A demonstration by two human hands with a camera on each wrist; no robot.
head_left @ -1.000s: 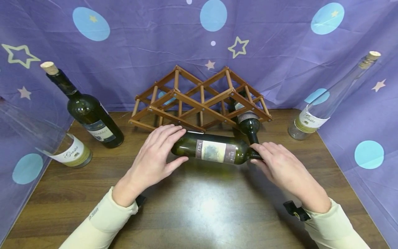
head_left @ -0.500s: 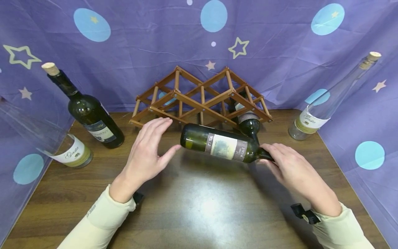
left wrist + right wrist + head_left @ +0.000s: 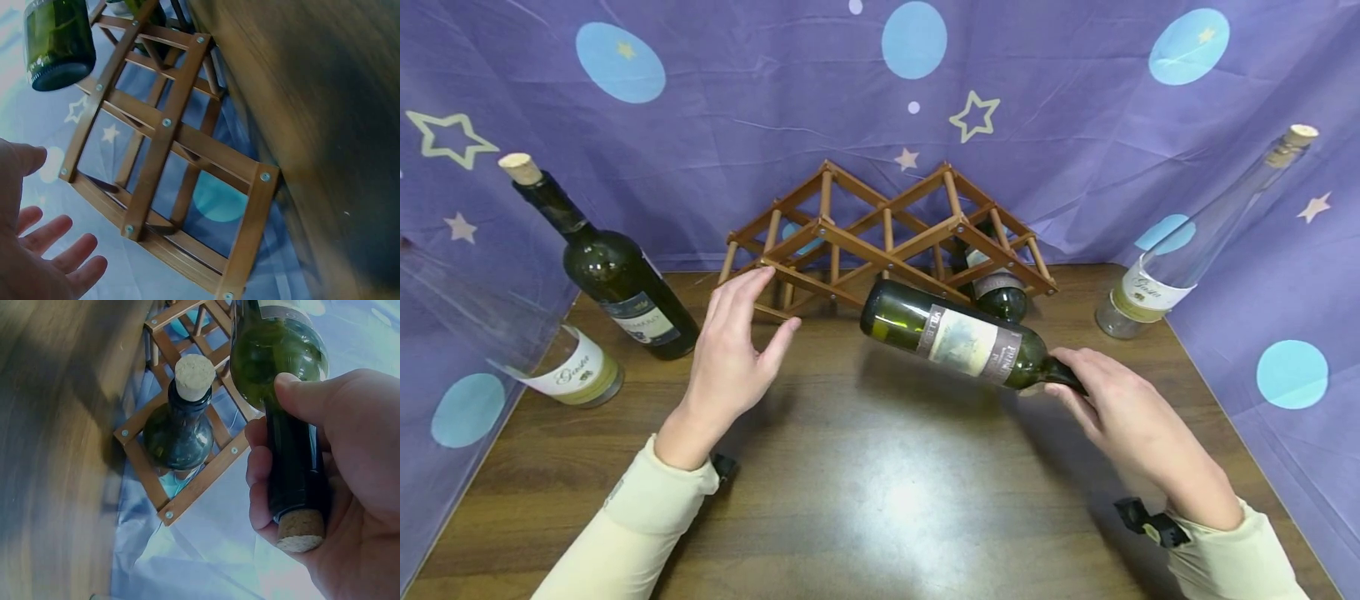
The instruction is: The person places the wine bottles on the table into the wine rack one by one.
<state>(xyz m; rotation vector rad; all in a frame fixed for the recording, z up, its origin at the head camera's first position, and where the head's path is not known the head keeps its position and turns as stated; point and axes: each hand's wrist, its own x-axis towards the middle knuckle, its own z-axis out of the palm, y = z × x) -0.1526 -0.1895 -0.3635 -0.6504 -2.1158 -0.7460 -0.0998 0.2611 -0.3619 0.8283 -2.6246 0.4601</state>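
My right hand (image 3: 1131, 417) grips the neck of a dark green wine bottle (image 3: 966, 342), its fingers curled round it below the cork (image 3: 301, 531). The bottle is held tilted above the table, its base toward the upper left, in front of the wooden wine rack (image 3: 887, 237). My left hand (image 3: 726, 358) is off the bottle, fingers spread, near the rack's left front corner. Another corked green bottle (image 3: 179, 434) lies in the rack's right lower compartment, neck outward; in the head view the held bottle partly hides it.
A dark bottle (image 3: 625, 287) and a clear bottle (image 3: 576, 367) stand on the left of the wooden table (image 3: 850, 500). On the right stands another clear corked bottle (image 3: 1157, 283). A purple cloth (image 3: 760, 100) hangs behind and at both sides.
My left hand has let go of the bottle's base and drawn away to the left. My right hand has moved the bottle rightward, and its base has risen.
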